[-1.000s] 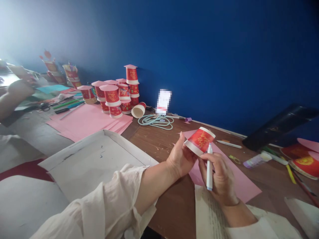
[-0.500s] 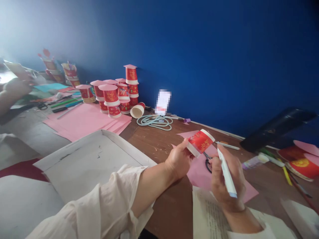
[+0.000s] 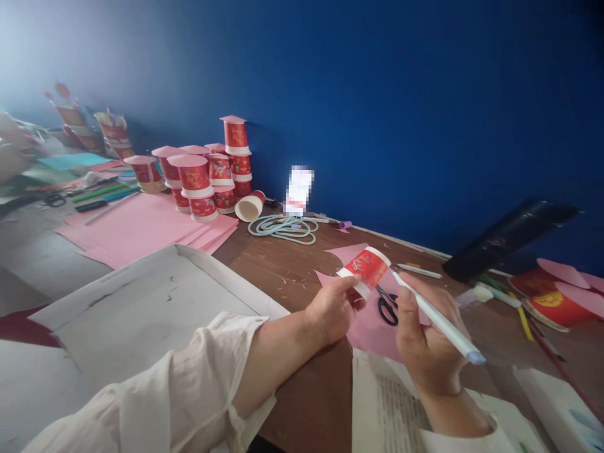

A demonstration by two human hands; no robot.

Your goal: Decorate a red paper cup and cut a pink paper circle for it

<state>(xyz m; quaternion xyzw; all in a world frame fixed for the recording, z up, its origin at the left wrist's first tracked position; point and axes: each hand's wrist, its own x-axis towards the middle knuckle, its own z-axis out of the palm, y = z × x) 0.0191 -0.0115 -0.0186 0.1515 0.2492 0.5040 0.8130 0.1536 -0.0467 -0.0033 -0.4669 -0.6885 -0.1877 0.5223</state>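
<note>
In my left hand [image 3: 337, 309] is a red paper cup [image 3: 372, 267] with gold and silver patterns, tilted on its side, fingers closed round its white-edged end. My right hand [image 3: 431, 333] pinches a white marker [image 3: 441, 321] with a pale blue end. The marker's other end points at the cup's right side; whether it touches is too fine to tell. Just below the cup, black-handled scissors [image 3: 387, 311] lie on pink paper [image 3: 372, 340]. Under my right wrist rests a printed page [image 3: 377, 402].
Stacked red cups [image 3: 189, 176] with pink tops stand at the back left, behind pink sheets [image 3: 136, 229]. A white box lid [image 3: 189, 289] lies left of my arm. A coiled cable [image 3: 283, 229] sits before a blurred-out phone [image 3: 298, 189]. A black cylinder [image 3: 514, 239] leans against the wall.
The view has shifted, so most things appear further left. My left hand has turned the cup slightly, showing a silver pattern. The marker in my right hand has swung to a flatter slant.
</note>
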